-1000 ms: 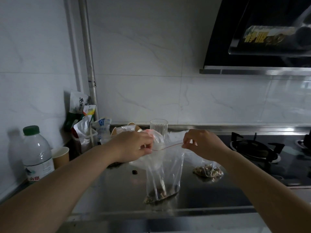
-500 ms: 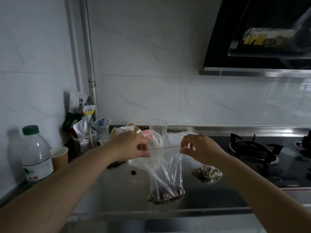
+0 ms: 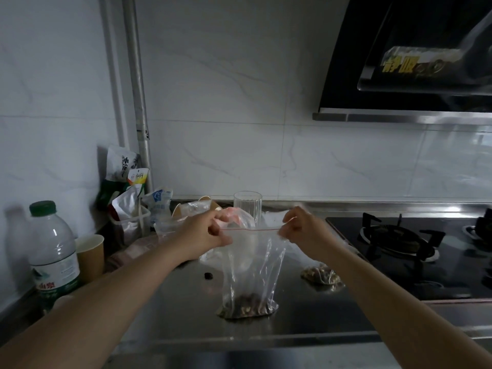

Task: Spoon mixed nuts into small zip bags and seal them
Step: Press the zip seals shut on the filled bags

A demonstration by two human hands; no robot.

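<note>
Nuts fill the bottom of a clear plastic zip bag (image 3: 251, 272) standing upright on the steel desk (image 3: 186, 315), red-lined mouth upward. Left hand (image 3: 203, 237) and right hand (image 3: 303, 231) pinch its top corners, stretching the strip level. Behind, a clear drinking glass (image 3: 247, 205).

Zip bag (image 3: 250, 272): stands on the steel counter (image 3: 173, 315), centre, nuts (image 3: 246, 306) in its bottom.
Hands: left hand (image 3: 205, 235) at the bag's top left corner, right hand (image 3: 300, 230) at its top right.
Second filled bag (image 3: 319, 274): on the counter, right of the first.
Glass (image 3: 247, 206): behind the bag.
Gas hob (image 3: 404, 249): far right.
Water bottle (image 3: 53, 257): far left, paper cup (image 3: 90, 255) just right of it.
Snack packets (image 3: 127, 193): far left corner.
</note>
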